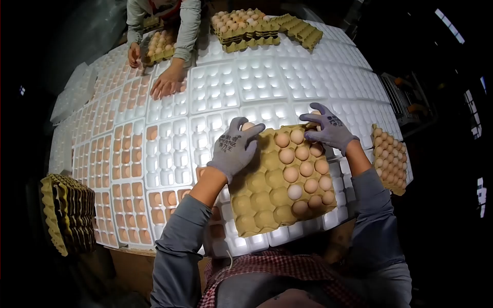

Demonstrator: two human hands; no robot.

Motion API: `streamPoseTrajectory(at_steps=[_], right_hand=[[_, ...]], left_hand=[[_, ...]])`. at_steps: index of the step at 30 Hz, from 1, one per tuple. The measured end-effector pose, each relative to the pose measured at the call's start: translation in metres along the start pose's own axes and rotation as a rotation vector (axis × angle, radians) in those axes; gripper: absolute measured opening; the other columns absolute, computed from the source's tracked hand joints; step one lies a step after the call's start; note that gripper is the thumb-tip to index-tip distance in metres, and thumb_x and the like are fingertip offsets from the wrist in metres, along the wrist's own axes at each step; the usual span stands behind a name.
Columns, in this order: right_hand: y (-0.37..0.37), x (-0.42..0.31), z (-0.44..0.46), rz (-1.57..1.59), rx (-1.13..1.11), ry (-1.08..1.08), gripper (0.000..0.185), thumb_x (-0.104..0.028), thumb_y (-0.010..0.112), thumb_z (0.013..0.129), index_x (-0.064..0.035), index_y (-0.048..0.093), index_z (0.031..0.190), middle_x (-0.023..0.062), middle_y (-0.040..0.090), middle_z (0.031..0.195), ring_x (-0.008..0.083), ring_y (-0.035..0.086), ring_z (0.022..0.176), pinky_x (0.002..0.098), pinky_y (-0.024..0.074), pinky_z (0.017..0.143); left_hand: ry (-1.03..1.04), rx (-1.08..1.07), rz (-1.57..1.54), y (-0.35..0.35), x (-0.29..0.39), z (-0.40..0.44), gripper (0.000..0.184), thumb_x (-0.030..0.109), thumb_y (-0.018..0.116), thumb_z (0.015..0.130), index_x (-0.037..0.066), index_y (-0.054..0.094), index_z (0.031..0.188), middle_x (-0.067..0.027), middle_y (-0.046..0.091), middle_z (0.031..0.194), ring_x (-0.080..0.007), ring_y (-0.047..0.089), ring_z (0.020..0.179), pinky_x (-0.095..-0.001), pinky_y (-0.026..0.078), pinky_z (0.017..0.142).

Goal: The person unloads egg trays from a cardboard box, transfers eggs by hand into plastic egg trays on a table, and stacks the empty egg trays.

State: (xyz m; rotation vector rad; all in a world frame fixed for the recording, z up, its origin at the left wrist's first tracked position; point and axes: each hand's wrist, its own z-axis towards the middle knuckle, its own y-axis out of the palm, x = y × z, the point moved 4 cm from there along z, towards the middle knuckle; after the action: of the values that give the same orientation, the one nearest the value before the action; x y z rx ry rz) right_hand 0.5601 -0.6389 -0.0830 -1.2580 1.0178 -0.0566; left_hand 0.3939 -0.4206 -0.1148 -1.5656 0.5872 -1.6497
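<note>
A brown pulp egg tray (257, 197) lies in front of me over the white foam trays, its right part filled with eggs (306, 169) and its left cups bare. My left hand (233, 146), in a grey glove, is closed on an egg (247, 126) at the tray's far left corner. At the far right corner, my gloved right hand (329, 128) has its fingers around another egg (315, 113), partly hidden by them. White foam trays with egg-shaped cups (214, 90) cover the table; those on the left hold eggs (127, 154).
Opposite, a co-worker's hand (169, 81) reaches over the foam trays beside an egg-filled pulp tray (160, 45). Stacked pulp trays with eggs (244, 28) stand at the back. Another filled tray (389, 159) is at the right edge, and a stack of pulp trays (67, 213) at the left.
</note>
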Motion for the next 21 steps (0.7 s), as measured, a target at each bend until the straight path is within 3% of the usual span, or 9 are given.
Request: streamPoseTrajectory(at_steps=[2, 4, 5, 7, 9, 12, 15, 18, 21], right_hand=[[0.016, -0.017, 0.009, -0.589, -0.247, 0.121, 0.05, -0.033, 0.076, 0.074, -0.0271, 0.064, 0.122, 0.0113, 0.03, 0.151, 0.0322, 0.049, 0.123, 0.0408, 0.0468, 0.1], [0.025, -0.018, 0.016, -0.698, -0.354, 0.11, 0.051, -0.034, 0.076, 0.072, -0.0271, 0.065, 0.121, 0.0099, 0.031, 0.152, 0.0341, 0.048, 0.123, 0.0414, 0.0462, 0.101], [0.035, -0.023, 0.027, -0.806, -0.454, 0.088, 0.053, -0.035, 0.077, 0.069, -0.0272, 0.065, 0.12, 0.0085, 0.031, 0.152, 0.036, 0.047, 0.124, 0.042, 0.0455, 0.102], [0.033, -0.015, 0.036, -0.716, -0.465, 0.01, 0.057, -0.038, 0.078, 0.064, -0.0274, 0.066, 0.119, 0.0069, 0.032, 0.152, 0.0354, 0.047, 0.124, 0.0413, 0.0458, 0.101], [0.023, -0.019, 0.034, -0.653, -0.384, 0.041, 0.059, -0.038, 0.078, 0.059, -0.026, 0.068, 0.116, 0.0063, 0.039, 0.147, 0.0332, 0.047, 0.125, 0.0419, 0.0472, 0.1], [0.016, -0.038, 0.029, -0.324, -0.108, -0.107, 0.057, -0.038, 0.079, 0.062, -0.0195, 0.067, 0.115, 0.0114, 0.044, 0.139, 0.0331, 0.053, 0.118, 0.0425, 0.048, 0.098], [0.058, -0.121, 0.03, 0.099, -0.103, -0.259, 0.053, -0.038, 0.077, 0.066, -0.0165, 0.067, 0.114, 0.0155, 0.044, 0.135, 0.0339, 0.057, 0.112, 0.043, 0.0478, 0.097], [0.146, -0.194, 0.052, -0.135, -0.191, -0.391, 0.055, -0.041, 0.073, 0.072, -0.0199, 0.061, 0.121, 0.0147, 0.042, 0.135, 0.034, 0.056, 0.114, 0.0433, 0.0482, 0.096], [0.236, -0.226, 0.09, -0.421, -0.307, -0.306, 0.058, -0.046, 0.071, 0.074, -0.0221, 0.058, 0.125, 0.0123, 0.045, 0.134, 0.0327, 0.055, 0.115, 0.0414, 0.0465, 0.097]], left_hand=[[0.068, -0.022, 0.251, 0.012, 0.034, 0.016, 0.042, 0.03, 0.069, 0.08, 0.02, 0.063, 0.121, -0.0157, 0.047, 0.128, -0.0368, 0.056, 0.106, -0.0426, 0.051, 0.088], [-0.091, -0.297, 0.522, 0.039, 0.058, 0.042, 0.045, 0.037, 0.071, 0.079, 0.015, 0.066, 0.117, -0.0101, 0.049, 0.118, -0.0308, 0.051, 0.11, -0.0429, 0.051, 0.087], [-0.135, -0.366, 0.543, 0.046, 0.066, 0.049, 0.039, 0.036, 0.069, 0.08, 0.013, 0.07, 0.111, -0.0075, 0.048, 0.123, -0.029, 0.047, 0.116, -0.0426, 0.051, 0.085], [-0.072, -0.287, 0.656, 0.066, 0.061, 0.06, 0.027, 0.028, 0.064, 0.083, 0.015, 0.073, 0.105, -0.0073, 0.046, 0.132, -0.0299, 0.046, 0.117, -0.041, 0.049, 0.084], [-0.006, -0.29, 0.529, 0.06, 0.055, 0.055, 0.033, 0.029, 0.065, 0.083, 0.015, 0.069, 0.114, -0.01, 0.045, 0.133, -0.0327, 0.045, 0.118, -0.0426, 0.049, 0.087], [-0.061, 0.08, 0.068, 0.015, 0.03, 0.004, 0.051, 0.033, 0.068, 0.082, 0.019, 0.053, 0.129, -0.0171, 0.042, 0.136, -0.038, 0.043, 0.118, -0.0449, 0.042, 0.1], [-0.326, 0.522, -0.063, -0.032, -0.022, -0.086, 0.052, 0.027, 0.07, 0.08, 0.018, 0.057, 0.129, -0.0199, 0.041, 0.135, -0.0414, 0.042, 0.12, -0.0481, 0.038, 0.102], [-0.685, 0.498, 0.121, -0.034, -0.089, -0.147, 0.05, 0.023, 0.07, 0.08, 0.018, 0.057, 0.128, -0.0205, 0.04, 0.137, -0.0401, 0.042, 0.121, -0.0478, 0.038, 0.103], [-0.76, 0.452, 0.165, -0.011, -0.134, -0.176, 0.05, 0.024, 0.067, 0.084, 0.017, 0.054, 0.131, -0.0184, 0.044, 0.135, -0.0398, 0.045, 0.121, -0.0465, 0.042, 0.1]])
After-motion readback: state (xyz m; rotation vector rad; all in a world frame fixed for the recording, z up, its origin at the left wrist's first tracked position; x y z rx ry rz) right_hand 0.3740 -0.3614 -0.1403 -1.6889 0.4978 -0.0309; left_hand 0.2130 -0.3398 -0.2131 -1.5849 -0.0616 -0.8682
